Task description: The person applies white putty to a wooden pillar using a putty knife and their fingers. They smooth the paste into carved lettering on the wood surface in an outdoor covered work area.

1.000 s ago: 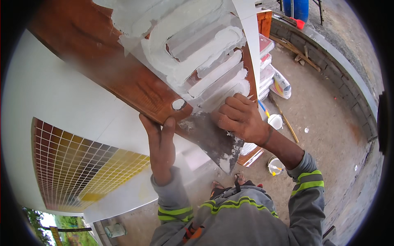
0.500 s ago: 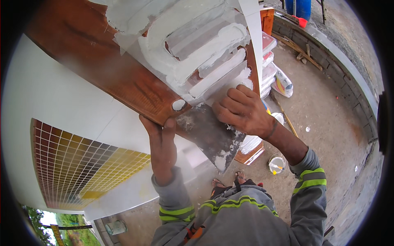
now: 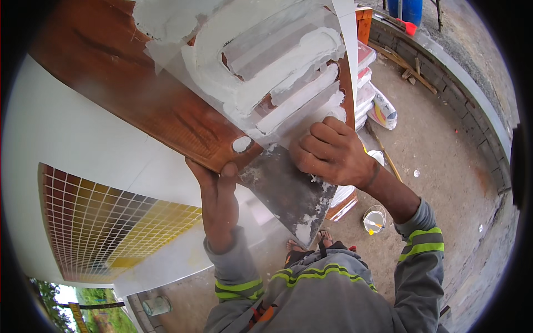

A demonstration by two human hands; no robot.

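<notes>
My left hand (image 3: 219,205) grips the lower edge of a reddish-brown wooden board (image 3: 111,77), thumb and fingers pressed on it. My right hand (image 3: 330,155) is curled around a wide, dark metal scraper (image 3: 280,194) flecked with white compound; its handle is hidden under my fingers. The blade sits against the board's lower end, beside a white-filled round hole (image 3: 241,144). Above my right hand, translucent sheet-like pieces and thick white compound (image 3: 255,66) cover the board in rounded bands.
A white panel (image 3: 78,111) with multicoloured mosaic tiles (image 3: 111,216) lies at left. At right are stacked sacks (image 3: 380,108), a white bucket (image 3: 373,219), a long stick (image 3: 391,165), loose wood (image 3: 400,66), a low block wall (image 3: 472,133) and a blue barrel (image 3: 405,8).
My right hand and the scraper have shifted slightly to the right along the board's lower end. My left hand keeps its grip, with only a slight shift.
</notes>
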